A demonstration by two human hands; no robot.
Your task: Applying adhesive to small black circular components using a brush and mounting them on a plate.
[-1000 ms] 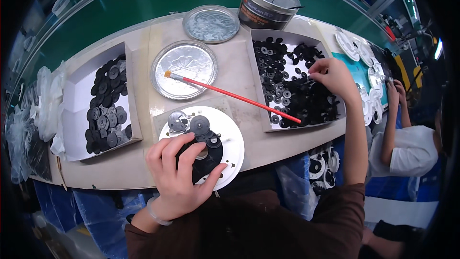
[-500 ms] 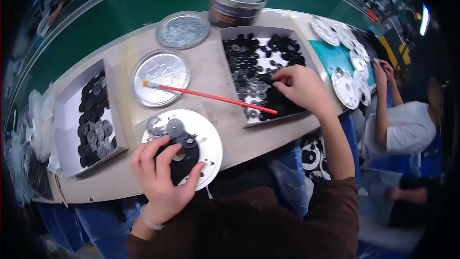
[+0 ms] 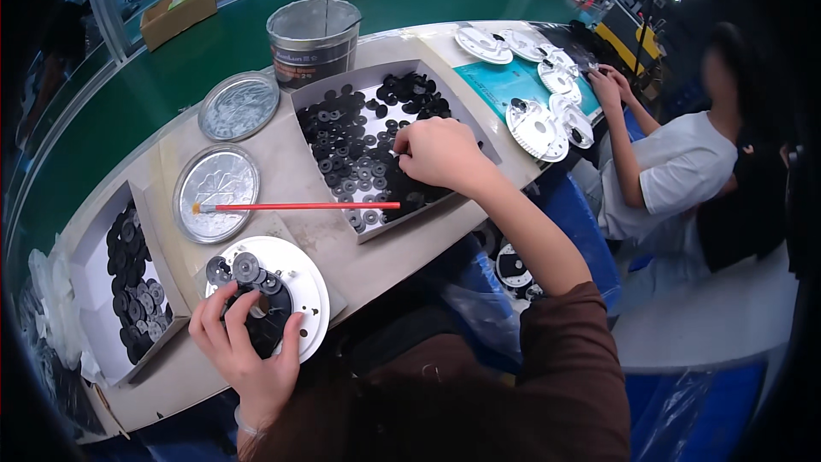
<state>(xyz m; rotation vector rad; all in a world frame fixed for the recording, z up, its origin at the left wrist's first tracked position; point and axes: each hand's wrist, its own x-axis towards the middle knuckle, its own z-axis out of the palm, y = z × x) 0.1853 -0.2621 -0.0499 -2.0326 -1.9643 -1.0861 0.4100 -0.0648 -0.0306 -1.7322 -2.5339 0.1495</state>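
Note:
My left hand (image 3: 250, 359) curls its fingers and thumb round a black ring-shaped part (image 3: 272, 325) that sits on a white round disc (image 3: 315, 291). Grey gears (image 3: 246, 268) stand on that assembly, just beyond my fingertips. My right hand (image 3: 440, 154) reaches into a shallow white box (image 3: 459, 103) of small black and grey gears (image 3: 342, 147). Its fingers are bent together among the black ones; whatever they pinch is hidden. Between the hands, a red-handled brush (image 3: 316, 205) rests with its bristles on a round, shiny lid (image 3: 218, 178).
Left of the disc lies another box (image 3: 92, 269) with black and grey gears. A second lid (image 3: 239, 107) and a grease-smeared bucket (image 3: 312, 38) stand farther back. Several white discs (image 3: 532, 130) lie on and about a teal mat (image 3: 483, 84), near a co-worker's hands (image 3: 609, 85).
The view has swung right, so the table appears farther left and tilted. My left hand still holds the black part; my right hand stays in the gear box, fingers now lower among the gears.

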